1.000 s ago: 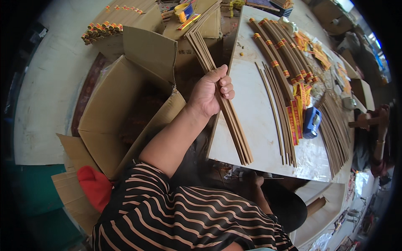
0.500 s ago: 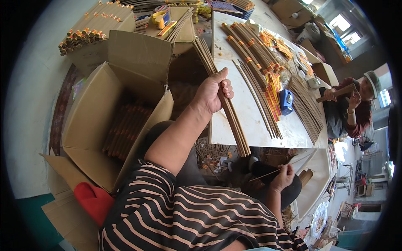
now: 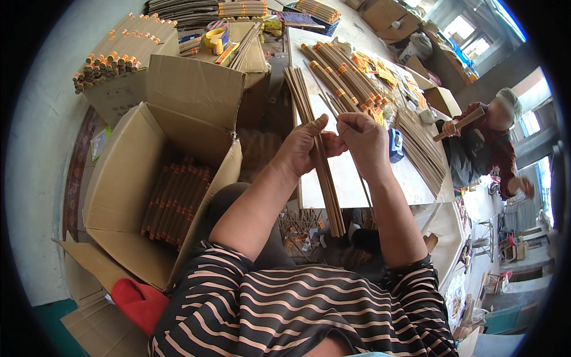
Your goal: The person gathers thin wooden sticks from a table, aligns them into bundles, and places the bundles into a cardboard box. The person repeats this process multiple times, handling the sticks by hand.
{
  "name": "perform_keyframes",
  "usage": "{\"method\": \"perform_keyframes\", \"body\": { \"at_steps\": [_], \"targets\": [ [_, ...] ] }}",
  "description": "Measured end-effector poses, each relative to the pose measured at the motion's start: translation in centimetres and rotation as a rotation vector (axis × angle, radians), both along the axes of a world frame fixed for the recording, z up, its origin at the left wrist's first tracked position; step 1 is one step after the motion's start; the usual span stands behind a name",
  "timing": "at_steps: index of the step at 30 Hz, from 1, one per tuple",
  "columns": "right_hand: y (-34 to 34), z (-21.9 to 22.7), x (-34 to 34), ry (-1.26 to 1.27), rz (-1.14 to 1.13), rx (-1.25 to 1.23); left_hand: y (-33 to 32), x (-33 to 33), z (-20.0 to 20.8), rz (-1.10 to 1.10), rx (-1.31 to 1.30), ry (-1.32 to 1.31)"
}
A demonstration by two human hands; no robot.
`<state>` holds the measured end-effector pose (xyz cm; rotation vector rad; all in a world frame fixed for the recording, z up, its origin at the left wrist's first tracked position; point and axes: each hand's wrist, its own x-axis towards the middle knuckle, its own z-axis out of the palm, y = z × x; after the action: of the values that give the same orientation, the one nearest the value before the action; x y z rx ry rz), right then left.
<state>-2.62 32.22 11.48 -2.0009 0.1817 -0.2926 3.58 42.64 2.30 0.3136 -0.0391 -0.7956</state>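
My left hand [image 3: 304, 146] is wrapped round a bundle of thin brown incense sticks [image 3: 328, 193], held at a slant above the near left of the white table [image 3: 310, 187]. Close beside it, my right hand [image 3: 366, 140] pinches a single thin incense stick [image 3: 363, 185], which runs down past the table edge. The two hands almost meet, and the exact grip of the right fingertips is partly hidden. Beyond them on the table lie banded bundles of sticks [image 3: 336, 83] and loose sticks [image 3: 419, 154]. A blue tape dispenser [image 3: 396, 146] stands right of my right hand.
An open cardboard box [image 3: 122, 184] at my left holds several banded bundles [image 3: 177, 202]. More bundles [image 3: 122, 50] are stacked behind it. Red cloth [image 3: 140, 303] lies by its flap. Yellow-red labels [image 3: 377, 70] lie on the table. A co-worker [image 3: 485, 143] sits at the right holding sticks.
My right hand has come up from the lower right, with a thin stick, to beside the bundle in my left hand. The co-worker's one hand has dropped away from their sticks.
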Motion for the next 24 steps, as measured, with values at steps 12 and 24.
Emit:
{"method": "perform_keyframes", "body": {
  "at_steps": [12, 24],
  "targets": [
    [1.5, -2.6, -0.5, -0.087, 0.060, -0.253, -0.3, 1.4, -1.3, 0.130, -0.068, 0.033],
    [2.1, -4.1, -0.3, -0.339, 0.063, -0.622, -0.4, 1.3, -1.5, 0.135, 0.018, -0.047]
  ]
}}
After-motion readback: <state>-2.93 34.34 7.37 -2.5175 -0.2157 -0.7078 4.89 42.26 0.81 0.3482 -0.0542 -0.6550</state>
